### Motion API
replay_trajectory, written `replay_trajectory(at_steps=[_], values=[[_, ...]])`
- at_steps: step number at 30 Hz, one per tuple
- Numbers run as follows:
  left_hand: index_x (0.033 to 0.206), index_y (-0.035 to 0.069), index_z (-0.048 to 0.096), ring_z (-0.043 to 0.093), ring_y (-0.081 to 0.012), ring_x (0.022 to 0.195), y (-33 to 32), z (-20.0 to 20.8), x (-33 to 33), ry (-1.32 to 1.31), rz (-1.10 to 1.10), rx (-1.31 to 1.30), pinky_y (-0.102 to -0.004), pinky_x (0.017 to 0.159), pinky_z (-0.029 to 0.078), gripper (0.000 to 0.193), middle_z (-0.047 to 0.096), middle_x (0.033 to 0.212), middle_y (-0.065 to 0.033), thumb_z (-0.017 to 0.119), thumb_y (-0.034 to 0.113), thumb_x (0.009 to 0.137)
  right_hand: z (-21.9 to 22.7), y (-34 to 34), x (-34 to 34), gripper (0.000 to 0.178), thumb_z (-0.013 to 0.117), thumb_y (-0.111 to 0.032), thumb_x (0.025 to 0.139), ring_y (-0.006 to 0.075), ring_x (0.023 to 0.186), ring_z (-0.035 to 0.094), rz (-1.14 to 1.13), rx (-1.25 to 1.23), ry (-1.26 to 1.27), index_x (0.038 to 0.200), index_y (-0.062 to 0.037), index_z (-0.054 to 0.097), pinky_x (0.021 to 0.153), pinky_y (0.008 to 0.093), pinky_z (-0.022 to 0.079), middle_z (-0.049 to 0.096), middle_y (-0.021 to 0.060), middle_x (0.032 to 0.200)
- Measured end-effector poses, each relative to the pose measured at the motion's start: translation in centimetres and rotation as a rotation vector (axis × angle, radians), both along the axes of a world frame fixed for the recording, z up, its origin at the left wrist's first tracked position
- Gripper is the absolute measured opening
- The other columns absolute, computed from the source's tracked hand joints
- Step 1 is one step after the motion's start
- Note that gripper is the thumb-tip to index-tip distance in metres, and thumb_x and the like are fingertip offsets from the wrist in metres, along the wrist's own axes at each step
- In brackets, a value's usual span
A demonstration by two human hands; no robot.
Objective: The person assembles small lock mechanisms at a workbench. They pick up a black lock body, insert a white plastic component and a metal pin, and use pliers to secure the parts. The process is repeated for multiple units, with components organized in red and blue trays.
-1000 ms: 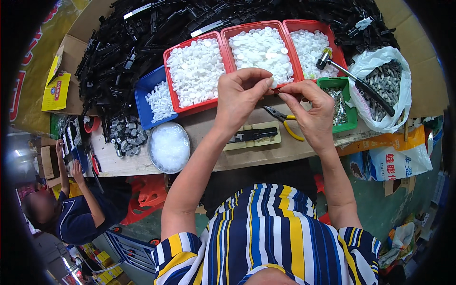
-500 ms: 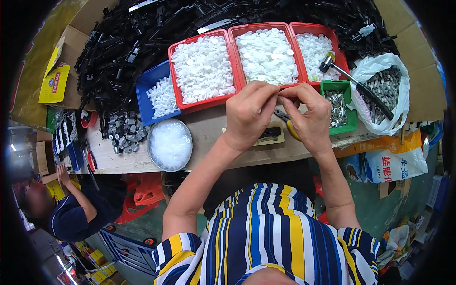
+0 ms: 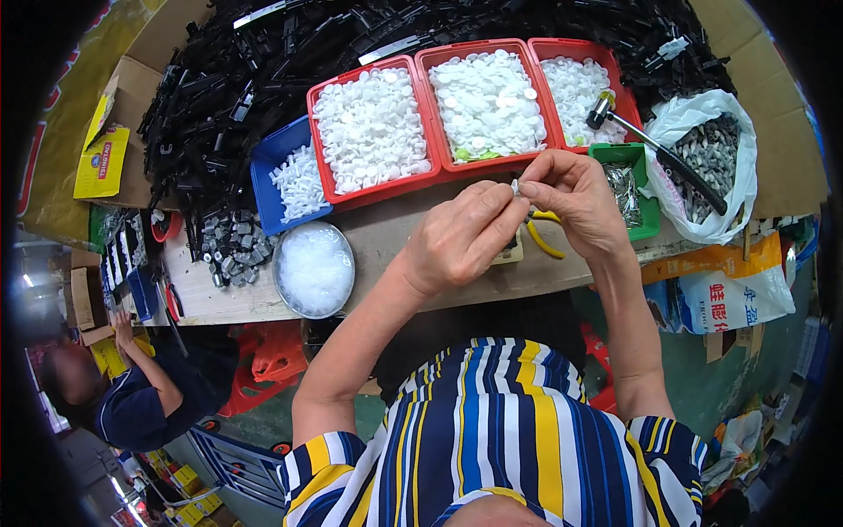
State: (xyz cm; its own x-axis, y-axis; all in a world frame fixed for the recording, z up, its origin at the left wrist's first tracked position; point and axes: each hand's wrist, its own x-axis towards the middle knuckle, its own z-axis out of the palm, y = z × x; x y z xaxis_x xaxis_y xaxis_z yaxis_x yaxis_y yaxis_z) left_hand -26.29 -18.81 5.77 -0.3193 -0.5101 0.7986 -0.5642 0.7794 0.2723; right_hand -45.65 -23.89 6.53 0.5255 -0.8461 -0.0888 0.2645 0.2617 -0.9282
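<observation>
Our left hand (image 3: pixel 461 241) and right hand (image 3: pixel 575 202) pinch one small white part (image 3: pixel 515 186) between their fingers above the table (image 3: pixel 386 237). At twelve o'clock, three red trays (image 3: pixel 430 114) sit heaped with white parts, so we judge plenty remains.

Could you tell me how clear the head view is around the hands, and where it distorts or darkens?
Head view: even light, the left hand and right hand sharp, pinching a small white part; the wooden table edge bows from fisheye; black vignette fills the corners; the metal bowl of clear bits looks washed out.
</observation>
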Motion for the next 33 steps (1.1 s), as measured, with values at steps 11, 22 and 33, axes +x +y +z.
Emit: replay_trajectory(at_steps=[11,22,33], values=[[0.101,-0.003,0.071,0.069,-0.0110,0.080,1.9,1.7,0.2,0.715,-0.061,0.968,-0.0219,0.070,0.054,0.012,0.071,0.089,-0.0061,0.071,0.006,0.093,0.8,-0.8,-0.1,0.016,0.079,-0.010,0.086,0.0088,0.079,0.065,0.180,0.050,-0.033,0.093,0.0002,0.069,0.072,0.0225,0.052,0.069,0.0034,0.085],[0.103,0.002,0.064,0.065,-0.0089,0.071,3.1,-0.6,0.7,1.280,-0.329,1.327,-0.0203,0.059,0.046,0.016,0.066,0.083,-0.0023,0.063,0.018,0.100,1.3,1.7,2.1,0.014,0.076,-0.004,0.084,0.0102,0.079,0.065,-0.139,-0.366,0.351,0.093,0.0021,0.068,0.072,0.0259,0.052,0.070,0.0048,0.088],[0.101,0.002,0.067,0.065,-0.0109,0.071,6.2,-0.5,0.0,1.059,0.061,1.188,-0.0254,0.059,0.048,0.015,0.066,0.082,-0.0037,0.070,0.015,0.095,-0.3,3.9,3.1,0.018,0.074,0.001,0.076,0.0253,0.081,0.064,-0.225,-1.090,0.628,0.091,-0.0037,0.066,0.069,0.0366,0.046,0.066,0.0068,0.088]])
